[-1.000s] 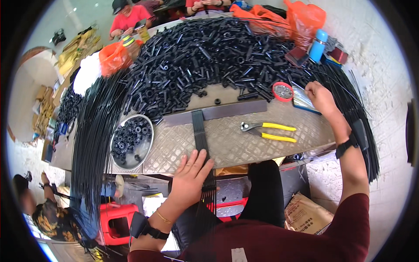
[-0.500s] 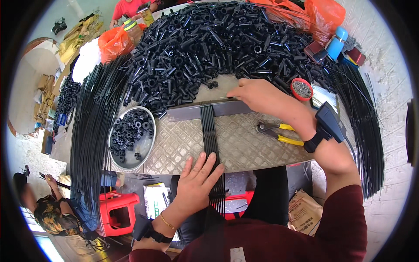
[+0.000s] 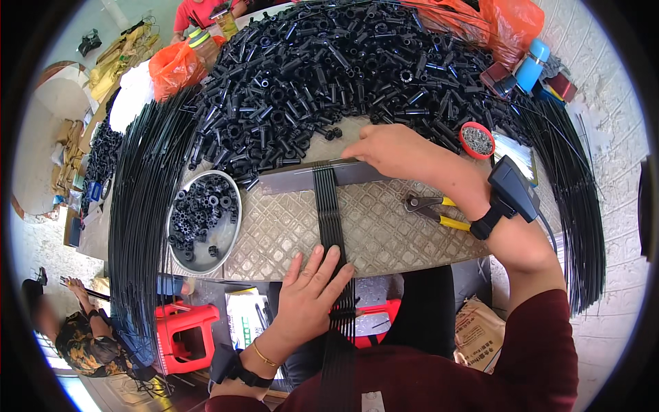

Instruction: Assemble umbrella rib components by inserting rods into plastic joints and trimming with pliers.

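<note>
A row of thin black rods (image 3: 328, 216) lies side by side, running from the table's front edge up over a long grey bar (image 3: 285, 180). My left hand (image 3: 310, 295) rests flat on the near part of the rods, its fingers spread. At the bar's upper edge, just right of the rods' far ends, is my right hand (image 3: 395, 150), thumb and fingers pinched together. Whatever the pinch holds, if anything, is too small to make out. Yellow-handled pliers (image 3: 436, 209) lie on the patterned tabletop (image 3: 274, 237), below my right forearm.
Black plastic tubes (image 3: 309, 75) are heaped across the far table. An oval bowl (image 3: 238, 237) of small black fittings stands left; a red dish (image 3: 476, 156) of tiny metal pieces, right. Long black rods (image 3: 141, 206) hang over both sides. Other people sit beyond and at lower left.
My right hand has moved left along the bar, closer to the rods' far ends. My left hand stays on the rods. The whole view has shifted slightly.
</note>
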Demonstrator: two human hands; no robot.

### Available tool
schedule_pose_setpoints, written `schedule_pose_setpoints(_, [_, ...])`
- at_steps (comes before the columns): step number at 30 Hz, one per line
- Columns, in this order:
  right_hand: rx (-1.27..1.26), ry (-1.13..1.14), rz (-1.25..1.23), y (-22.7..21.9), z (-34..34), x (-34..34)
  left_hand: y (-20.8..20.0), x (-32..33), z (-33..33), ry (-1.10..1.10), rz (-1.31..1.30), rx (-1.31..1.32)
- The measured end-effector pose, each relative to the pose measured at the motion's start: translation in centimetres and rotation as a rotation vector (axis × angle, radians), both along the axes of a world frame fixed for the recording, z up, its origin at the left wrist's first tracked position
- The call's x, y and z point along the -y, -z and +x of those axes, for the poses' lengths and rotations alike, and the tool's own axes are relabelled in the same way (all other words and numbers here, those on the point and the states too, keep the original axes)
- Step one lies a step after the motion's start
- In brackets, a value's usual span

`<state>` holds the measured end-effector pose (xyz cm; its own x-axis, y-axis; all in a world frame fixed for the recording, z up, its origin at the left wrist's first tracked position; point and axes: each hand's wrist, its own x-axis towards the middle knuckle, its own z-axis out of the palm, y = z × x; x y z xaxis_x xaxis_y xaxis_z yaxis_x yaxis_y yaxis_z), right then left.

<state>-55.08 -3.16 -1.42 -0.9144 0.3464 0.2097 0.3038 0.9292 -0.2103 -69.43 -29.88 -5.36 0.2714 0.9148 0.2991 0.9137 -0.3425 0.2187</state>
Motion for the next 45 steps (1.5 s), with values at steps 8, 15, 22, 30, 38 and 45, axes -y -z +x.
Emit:
schedule_pose_setpoints(8, [-0.009,0.02,-0.04,-0.1,-1.2,0.4,-0.3,0.1,0.2,-0.021,-0.009,0.042])
schedule_pose_setpoints(15, [-0.004,0.003,-0.252,0.9,-2.0,-1.0,0.2,0.0,-0.1,0.012,0.027,-0.064])
schedule_pose_setpoints(22, [0.033,0.002,-0.281,-0.1,-3.2,-0.1,0.1,0.4,-0.2,0.005,0.019,-0.041])
schedule_pose_setpoints(30, [-0.115,0.045,-0.518,1.2,-5.6,-1.0,-0.2,0.1,-0.1,0.003,0.038,-0.059])
schedule_pose_setpoints(38, [-0.125,-0.027,-0.319,2.2,-4.0,-2.4,-1.1,-0.1,0.4,-0.011,0.021,0.017])
schedule_pose_setpoints(45, [-0.092,0.009,-0.451,-0.5,-3.3,-0.1,-0.4,0.9,0.3,0.007,0.059,-0.055])
